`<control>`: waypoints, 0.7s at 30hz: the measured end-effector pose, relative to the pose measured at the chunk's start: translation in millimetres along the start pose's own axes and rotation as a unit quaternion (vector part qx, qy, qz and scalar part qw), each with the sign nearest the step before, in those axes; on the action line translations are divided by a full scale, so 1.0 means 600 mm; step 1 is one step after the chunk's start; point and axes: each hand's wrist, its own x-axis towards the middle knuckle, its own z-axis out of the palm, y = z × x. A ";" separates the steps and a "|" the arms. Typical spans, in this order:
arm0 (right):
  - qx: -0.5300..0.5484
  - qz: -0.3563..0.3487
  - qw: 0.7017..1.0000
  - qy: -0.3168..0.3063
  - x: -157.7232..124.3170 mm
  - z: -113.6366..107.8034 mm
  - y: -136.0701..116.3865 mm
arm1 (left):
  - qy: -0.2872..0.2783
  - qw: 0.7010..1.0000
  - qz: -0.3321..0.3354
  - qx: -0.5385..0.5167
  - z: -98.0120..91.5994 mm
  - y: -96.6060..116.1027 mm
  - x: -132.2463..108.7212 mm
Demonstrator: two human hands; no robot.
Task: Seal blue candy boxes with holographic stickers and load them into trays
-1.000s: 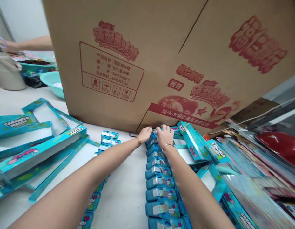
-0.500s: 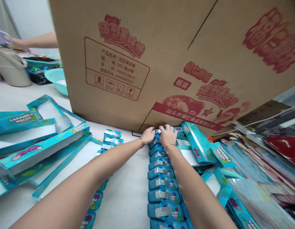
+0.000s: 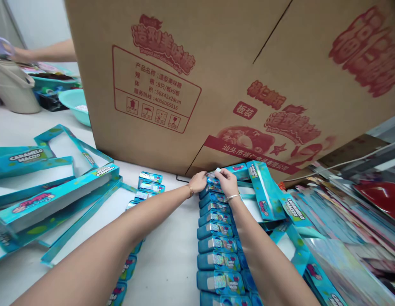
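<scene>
A row of small teal candy packs [image 3: 216, 244] with shiny labels runs from the bottom edge up the white table. Both hands meet at its far end, right against the foot of a big cardboard carton [image 3: 216, 85]. My left hand [image 3: 197, 181] is curled, fingers pressed on the farthest pack [image 3: 210, 183]. My right hand [image 3: 227, 180], with a bracelet on the wrist, pinches the same pack's top edge between thumb and fingers. A second, shorter row of packs [image 3: 148, 183] lies to the left, partly hidden under my left forearm.
Blue "CARAMELO MACIZO" display boxes [image 3: 53, 197] lie open at the left, more of them [image 3: 267, 191] at the right beside a pile of printed sheets [image 3: 347, 238]. Far left stand a teal basin [image 3: 76, 106] and a beige bucket [image 3: 12, 87], with another person's arm [image 3: 44, 53] above.
My right hand has turned and lifted its fingers into a pinch on the farthest pack's top. The left hand has stayed put. The view shifted slightly.
</scene>
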 end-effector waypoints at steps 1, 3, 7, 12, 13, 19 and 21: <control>0.039 0.016 0.999 -0.004 0.000 -0.003 -0.001 | -0.001 1.000 0.002 -0.003 0.002 0.000 -0.001; 0.108 0.055 0.993 -0.002 0.000 -0.008 -0.004 | 0.003 1.000 0.008 -0.009 0.005 0.003 -0.001; 0.202 0.138 0.969 0.026 0.002 -0.015 -0.012 | 0.043 0.999 -0.001 -0.025 0.004 0.015 0.009; 0.259 0.200 0.944 0.037 -0.001 -0.010 -0.025 | 0.067 0.997 -0.014 -0.047 -0.014 0.032 0.015; 0.265 0.205 0.941 0.034 -0.003 -0.008 -0.028 | 0.062 0.997 -0.010 -0.047 -0.018 0.034 0.013; 0.244 0.197 0.949 0.040 -0.011 0.009 -0.039 | 0.053 0.998 0.007 -0.027 -0.027 0.040 -0.005; 0.208 0.185 0.958 0.062 -0.012 0.011 -0.038 | 0.057 0.998 0.001 -0.015 -0.029 0.042 -0.009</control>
